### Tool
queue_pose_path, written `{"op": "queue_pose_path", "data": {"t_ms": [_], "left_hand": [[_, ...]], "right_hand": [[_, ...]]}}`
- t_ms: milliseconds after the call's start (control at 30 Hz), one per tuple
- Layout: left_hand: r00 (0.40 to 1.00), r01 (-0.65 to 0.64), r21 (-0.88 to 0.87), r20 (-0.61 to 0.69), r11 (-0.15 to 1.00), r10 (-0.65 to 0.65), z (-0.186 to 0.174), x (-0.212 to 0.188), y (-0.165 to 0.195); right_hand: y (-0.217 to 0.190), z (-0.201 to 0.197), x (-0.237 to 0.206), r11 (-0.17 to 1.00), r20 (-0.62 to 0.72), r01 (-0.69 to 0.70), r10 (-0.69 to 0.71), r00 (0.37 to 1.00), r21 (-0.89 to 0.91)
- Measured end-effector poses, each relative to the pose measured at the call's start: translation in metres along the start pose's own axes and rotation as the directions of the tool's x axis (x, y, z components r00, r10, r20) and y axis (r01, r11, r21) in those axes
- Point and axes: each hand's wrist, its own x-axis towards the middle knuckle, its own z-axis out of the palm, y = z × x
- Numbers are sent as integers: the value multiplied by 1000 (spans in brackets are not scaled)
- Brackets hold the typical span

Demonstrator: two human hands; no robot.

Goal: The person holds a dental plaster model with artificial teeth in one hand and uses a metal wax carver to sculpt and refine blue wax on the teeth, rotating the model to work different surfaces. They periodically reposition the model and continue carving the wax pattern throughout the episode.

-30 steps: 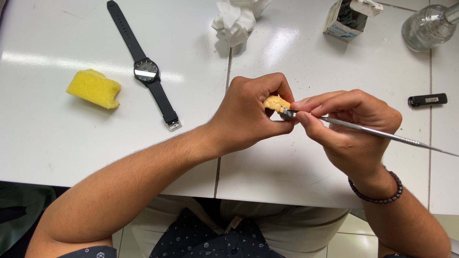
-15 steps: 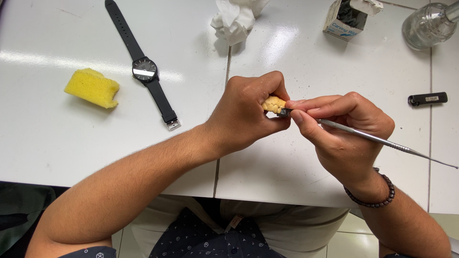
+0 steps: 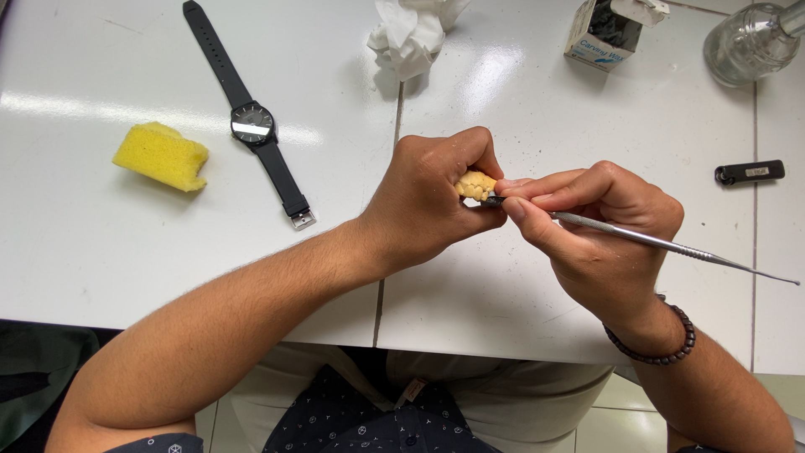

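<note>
My left hand (image 3: 428, 197) is closed around a small yellowish carved piece (image 3: 475, 184), which shows only partly between the fingers. My right hand (image 3: 599, 231) grips a thin metal carving tool (image 3: 662, 244) like a pen. Its tip meets the yellowish piece, and its long handle sticks out to the right. Both hands are held just above the white table (image 3: 503, 310), near its front edge. A dark bead bracelet (image 3: 662, 344) circles my right wrist.
A yellow sponge (image 3: 161, 155) lies at the left. A black wristwatch (image 3: 250, 117) lies stretched out beside it. Crumpled white tissue (image 3: 411, 33), a small open box (image 3: 608, 32) and a glass bottle (image 3: 750, 42) stand at the back. A small black stick (image 3: 749, 172) lies at the right.
Both hands have shifted slightly left and up together. The tool's tip stays against the yellowish piece, with the handle angled a little lower.
</note>
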Motion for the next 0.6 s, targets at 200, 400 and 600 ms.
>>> {"op": "queue_pose_path", "data": {"t_ms": [200, 400, 600], "left_hand": [[1000, -13, 11, -11, 1000, 13, 1, 0, 1], [1000, 8, -1, -16, 1000, -8, 1, 0, 2], [998, -36, 21, -45, 999, 37, 2, -3, 1]], "right_hand": [[-3, 3, -3, 1000, -50, -13, 14, 999, 22], [-3, 3, -3, 1000, -35, 6, -7, 999, -18], [-7, 5, -5, 1000, -67, 19, -20, 998, -15]]}}
